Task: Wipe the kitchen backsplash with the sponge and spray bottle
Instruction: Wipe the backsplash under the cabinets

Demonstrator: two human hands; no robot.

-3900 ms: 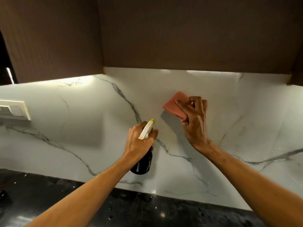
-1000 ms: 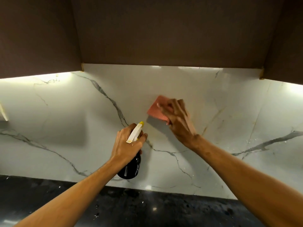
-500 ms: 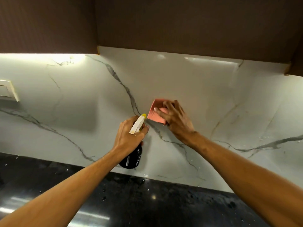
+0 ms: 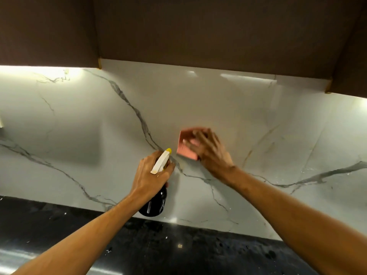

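Observation:
A white marble backsplash (image 4: pixel 83 135) with grey veins fills the middle of the view. My right hand (image 4: pixel 210 153) presses a pink sponge (image 4: pixel 184 149) flat against it near the centre; hand and sponge are blurred. Just left and below, my left hand (image 4: pixel 151 175) grips the neck of a black spray bottle (image 4: pixel 155 205) with a white trigger head and yellow nozzle (image 4: pixel 168 150). The nozzle points up at the wall, close to the sponge's lower left corner.
Dark brown upper cabinets (image 4: pixel 178 30) hang low over the backsplash, with light strips under them at the left and right. A black speckled countertop (image 4: pixel 178 247) runs along the bottom. The edge of a switch plate (image 4: pixel 1 124) shows at the far left.
My right hand has shifted the sponge slightly on the wall and is now blurred. My left hand keeps the bottle in the same place beside it. The view has shifted a little.

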